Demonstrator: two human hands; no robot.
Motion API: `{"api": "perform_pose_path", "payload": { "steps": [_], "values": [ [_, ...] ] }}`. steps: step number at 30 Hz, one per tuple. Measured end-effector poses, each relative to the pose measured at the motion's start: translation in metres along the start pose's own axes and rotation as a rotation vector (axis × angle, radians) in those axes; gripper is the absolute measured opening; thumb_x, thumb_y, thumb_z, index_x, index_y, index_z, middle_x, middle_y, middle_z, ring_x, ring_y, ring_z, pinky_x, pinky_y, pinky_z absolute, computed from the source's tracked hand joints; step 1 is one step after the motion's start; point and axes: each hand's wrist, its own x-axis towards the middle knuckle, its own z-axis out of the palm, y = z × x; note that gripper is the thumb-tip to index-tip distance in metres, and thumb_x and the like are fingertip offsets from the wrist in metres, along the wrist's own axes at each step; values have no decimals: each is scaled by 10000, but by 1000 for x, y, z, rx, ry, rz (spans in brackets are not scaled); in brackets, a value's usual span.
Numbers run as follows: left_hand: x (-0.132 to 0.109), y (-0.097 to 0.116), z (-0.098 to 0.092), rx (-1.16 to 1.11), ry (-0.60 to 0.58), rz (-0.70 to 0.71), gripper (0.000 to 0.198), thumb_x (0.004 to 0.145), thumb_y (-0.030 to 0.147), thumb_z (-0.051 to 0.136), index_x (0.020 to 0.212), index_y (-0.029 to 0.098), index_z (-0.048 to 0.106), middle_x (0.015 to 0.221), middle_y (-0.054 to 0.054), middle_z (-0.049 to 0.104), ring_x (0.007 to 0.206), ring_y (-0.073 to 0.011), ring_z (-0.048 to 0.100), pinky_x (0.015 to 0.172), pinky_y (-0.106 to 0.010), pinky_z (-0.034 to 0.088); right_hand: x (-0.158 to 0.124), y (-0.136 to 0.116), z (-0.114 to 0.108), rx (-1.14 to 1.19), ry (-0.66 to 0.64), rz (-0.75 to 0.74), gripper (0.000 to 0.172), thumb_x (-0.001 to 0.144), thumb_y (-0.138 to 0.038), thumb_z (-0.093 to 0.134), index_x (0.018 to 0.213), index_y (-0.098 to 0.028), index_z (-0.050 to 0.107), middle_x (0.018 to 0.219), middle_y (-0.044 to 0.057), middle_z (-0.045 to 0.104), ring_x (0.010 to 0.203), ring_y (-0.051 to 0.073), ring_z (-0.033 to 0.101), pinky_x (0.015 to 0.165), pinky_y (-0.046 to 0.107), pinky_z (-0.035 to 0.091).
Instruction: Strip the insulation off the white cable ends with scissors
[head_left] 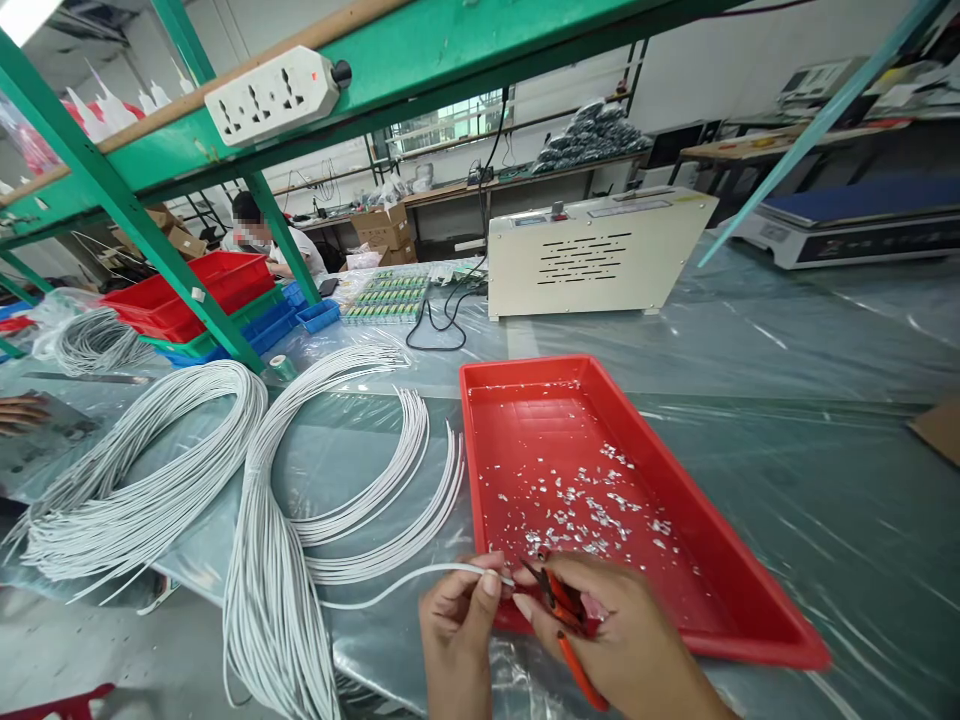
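My left hand [459, 612] pinches the end of a single white wire [405, 582] at the near edge of a red tray [720, 570]. My right hand [615, 630] is closed on small orange-handled cutters [559, 600], whose jaws meet the wire's tip just beside my left fingers. The tray's floor is sprinkled with several small white insulation scraps [592, 510]. The wire trails left toward a big bundle of white wires [300, 520] lying on the plastic-covered table.
A second white wire bundle [142, 470] lies at left, and another person's hand [22, 412] rests at the far left edge. A beige machine [592, 255] stands behind the tray. Red and blue bins [202, 295], a green shelf frame [135, 220] and a seated person [259, 240] are beyond.
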Motion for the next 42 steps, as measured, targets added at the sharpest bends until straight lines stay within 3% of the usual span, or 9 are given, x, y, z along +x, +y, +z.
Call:
{"api": "perform_pose_path", "payload": {
  "steps": [5,10,15,25,33,42],
  "values": [
    [-1,-3,-3,93,-22,67,150,663,275,730,758,163,760,792,-82,713,788,-226,624,681,-257,483,2,0,-4,-184,-81,-101,200,700,-138,466,522,-202,400,506,-41,473,480,120,430,457,217,306],
    [1,-5,-6,81,-96,28,186,707,301,697,826,172,756,786,-73,703,726,-198,615,621,-233,467,4,-4,-7,-162,-157,-38,193,606,-105,435,546,-210,285,499,-59,428,471,115,402,453,215,260],
    [3,-4,-7,51,-147,-58,206,708,309,699,853,173,754,782,-71,701,701,-181,602,663,-246,467,6,-6,-7,-150,-133,-6,217,547,-104,420,559,-217,235,494,-66,384,465,113,351,452,223,232],
    [5,5,-9,-86,-238,-139,229,749,296,670,926,163,730,721,-50,698,727,-183,613,722,-265,430,4,-4,7,285,-150,336,78,592,-178,480,545,-194,421,496,-73,339,480,96,274,426,211,230],
    [7,9,-12,-66,-241,-150,240,762,312,663,936,157,718,666,-33,684,680,-161,611,702,-254,438,7,-4,-5,295,-55,209,192,739,-300,565,594,-175,576,542,-6,546,516,146,496,495,230,419],
    [10,9,-16,-62,-272,-107,239,798,309,624,971,165,706,634,-23,672,599,-133,589,678,-247,441,1,-9,-5,310,-160,226,154,745,-305,574,693,-167,619,634,29,646,575,169,564,554,247,441]
  ]
}}
